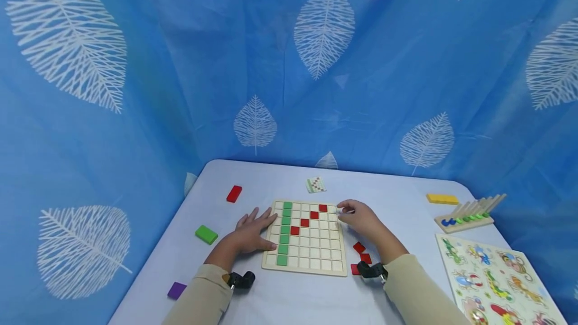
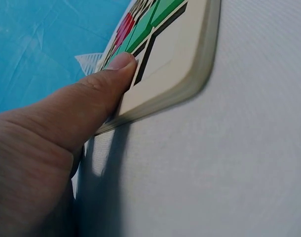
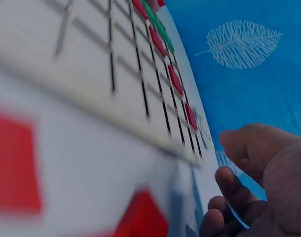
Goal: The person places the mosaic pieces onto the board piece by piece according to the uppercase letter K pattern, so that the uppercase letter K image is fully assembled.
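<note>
A wooden grid board point(image 1: 303, 266) lies on the white table. A column of green tiles point(image 1: 284, 229) runs along its left part, and several red tiles point(image 1: 305, 222) form a diagonal. My left hand point(image 1: 250, 234) rests at the board's left edge, fingers spread and extended; in the left wrist view its thumb point(image 2: 98, 86) touches the rim near a corner. My right hand point(image 1: 361, 218) hovers beside the upper right corner, its fingers slightly bent, with nothing between thumb and fingertips in the right wrist view. Loose red tiles point(image 1: 365, 258) lie below it, near the board's right side.
A small pattern card point(image 1: 315, 184) lies behind the board. Red point(image 1: 234, 193), green point(image 1: 206, 234) and purple blocks point(image 1: 176, 290) are scattered to the left. On the right are a yellow block point(image 1: 442, 198), a pegged bead stand point(image 1: 467, 222) and an animal puzzle board point(image 1: 489, 272).
</note>
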`<move>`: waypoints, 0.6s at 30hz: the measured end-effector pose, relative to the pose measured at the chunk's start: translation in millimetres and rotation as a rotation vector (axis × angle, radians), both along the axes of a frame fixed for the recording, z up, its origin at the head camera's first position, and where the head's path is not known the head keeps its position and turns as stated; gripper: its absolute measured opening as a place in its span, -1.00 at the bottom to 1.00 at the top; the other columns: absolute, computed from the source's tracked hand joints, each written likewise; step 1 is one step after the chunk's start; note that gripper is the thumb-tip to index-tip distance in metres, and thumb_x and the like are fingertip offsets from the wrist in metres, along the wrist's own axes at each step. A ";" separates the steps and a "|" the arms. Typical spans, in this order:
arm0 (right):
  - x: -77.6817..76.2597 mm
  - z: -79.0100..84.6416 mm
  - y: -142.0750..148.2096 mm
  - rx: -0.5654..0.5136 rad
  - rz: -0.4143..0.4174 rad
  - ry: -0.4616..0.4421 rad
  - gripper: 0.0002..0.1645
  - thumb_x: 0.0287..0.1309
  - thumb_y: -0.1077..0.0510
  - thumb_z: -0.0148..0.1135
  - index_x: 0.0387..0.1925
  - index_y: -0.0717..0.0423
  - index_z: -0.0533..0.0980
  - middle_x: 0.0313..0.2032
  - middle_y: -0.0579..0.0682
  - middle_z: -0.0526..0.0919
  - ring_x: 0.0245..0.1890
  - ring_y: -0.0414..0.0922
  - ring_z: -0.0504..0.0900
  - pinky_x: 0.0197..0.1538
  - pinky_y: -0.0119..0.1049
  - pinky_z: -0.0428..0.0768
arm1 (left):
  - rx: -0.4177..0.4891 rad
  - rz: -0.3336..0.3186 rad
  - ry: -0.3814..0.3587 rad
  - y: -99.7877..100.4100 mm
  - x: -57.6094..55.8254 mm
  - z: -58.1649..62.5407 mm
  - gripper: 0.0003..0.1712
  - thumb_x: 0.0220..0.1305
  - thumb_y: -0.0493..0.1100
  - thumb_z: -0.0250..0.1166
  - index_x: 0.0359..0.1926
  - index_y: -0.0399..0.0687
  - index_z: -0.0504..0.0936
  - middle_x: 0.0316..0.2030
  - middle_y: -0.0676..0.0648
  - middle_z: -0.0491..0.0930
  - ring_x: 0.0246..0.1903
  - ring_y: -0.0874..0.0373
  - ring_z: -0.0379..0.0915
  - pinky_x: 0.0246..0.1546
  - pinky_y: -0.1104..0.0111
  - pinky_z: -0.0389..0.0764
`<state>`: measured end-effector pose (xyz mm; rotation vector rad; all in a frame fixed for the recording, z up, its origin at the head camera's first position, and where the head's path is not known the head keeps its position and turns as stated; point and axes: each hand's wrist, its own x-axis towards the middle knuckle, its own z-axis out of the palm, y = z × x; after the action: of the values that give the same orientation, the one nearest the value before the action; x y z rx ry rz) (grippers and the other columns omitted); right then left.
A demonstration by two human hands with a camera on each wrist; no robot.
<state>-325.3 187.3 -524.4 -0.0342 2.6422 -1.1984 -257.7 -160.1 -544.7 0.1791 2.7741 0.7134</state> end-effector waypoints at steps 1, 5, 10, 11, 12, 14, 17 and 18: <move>6.2 -0.2 8.3 0.027 0.011 -0.005 -0.54 0.29 0.03 0.43 0.20 -0.06 0.61 0.12 0.05 0.64 0.07 0.03 0.58 0.09 -0.06 0.69 | -0.003 0.002 0.000 0.0 -0.3 0.2 0.17 0.06 0.25 0.60 0.63 0.40 0.20 0.69 0.10 -0.05 0.69 -0.10 -0.45 0.63 -0.16 -0.28; 32.8 -4.6 37.6 0.120 0.075 -0.034 -0.57 0.19 0.09 0.50 0.11 -0.10 0.65 0.06 -0.02 0.65 0.02 0.00 0.53 0.10 -0.04 0.67 | 0.001 0.001 -0.001 1.0 -0.6 1.2 0.17 0.05 0.23 0.61 0.63 0.38 0.21 0.69 0.09 -0.04 0.69 -0.11 -0.44 0.63 -0.16 -0.28; 57.5 -8.3 51.6 0.156 0.127 -0.043 -0.58 0.09 0.14 0.55 0.01 -0.17 0.67 0.13 -0.03 0.60 0.10 0.02 0.48 0.21 0.12 0.61 | -0.002 -0.005 0.001 1.2 -1.1 1.6 0.16 0.06 0.24 0.60 0.63 0.39 0.20 0.69 0.09 -0.04 0.69 -0.12 -0.45 0.63 -0.16 -0.28; 60.2 -9.2 51.2 0.164 0.128 -0.035 -0.58 0.07 0.15 0.56 0.00 -0.17 0.67 0.13 -0.02 0.59 0.11 0.03 0.48 0.24 0.14 0.60 | -0.003 -0.003 0.004 1.1 -1.3 1.3 0.16 0.06 0.24 0.60 0.63 0.40 0.20 0.69 0.09 -0.04 0.69 -0.12 -0.45 0.63 -0.16 -0.28; 62.7 -9.3 50.2 0.170 0.129 -0.024 -0.58 0.07 0.15 0.56 -0.01 -0.16 0.67 0.14 -0.01 0.58 0.12 0.03 0.48 0.26 0.17 0.59 | -0.003 -0.001 0.006 1.2 -1.5 0.9 0.16 0.06 0.24 0.60 0.63 0.40 0.20 0.69 0.10 -0.04 0.69 -0.11 -0.45 0.63 -0.16 -0.28; 66.4 -9.4 46.8 0.182 0.123 -0.001 -0.57 0.08 0.16 0.56 0.01 -0.12 0.67 0.11 0.01 0.58 0.11 0.03 0.49 0.27 0.17 0.58 | -0.001 0.001 0.011 1.1 -2.1 -0.3 0.16 0.06 0.24 0.60 0.62 0.41 0.21 0.69 0.10 -0.04 0.69 -0.11 -0.45 0.63 -0.16 -0.28; 69.2 -9.9 41.7 0.207 0.092 0.027 -0.57 0.10 0.17 0.55 0.03 -0.06 0.64 0.01 0.01 0.57 0.02 0.00 0.50 0.17 0.05 0.62 | -0.001 -0.002 0.009 1.0 -2.6 -1.9 0.16 0.07 0.24 0.59 0.63 0.43 0.20 0.69 0.12 -0.05 0.69 -0.10 -0.46 0.64 -0.15 -0.28; 70.1 -9.7 40.5 0.216 0.083 0.035 -0.58 0.11 0.18 0.54 0.02 -0.03 0.63 -0.03 0.01 0.56 -0.02 -0.01 0.50 0.12 0.01 0.63 | 0.001 -0.007 0.010 1.0 -2.7 -1.8 0.16 0.07 0.24 0.59 0.63 0.41 0.20 0.69 0.10 -0.05 0.69 -0.11 -0.45 0.63 -0.16 -0.28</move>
<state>-255.2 227.8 -534.0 -0.1272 2.7555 -0.8894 -260.4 -159.1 -546.4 0.1932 2.7808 0.7136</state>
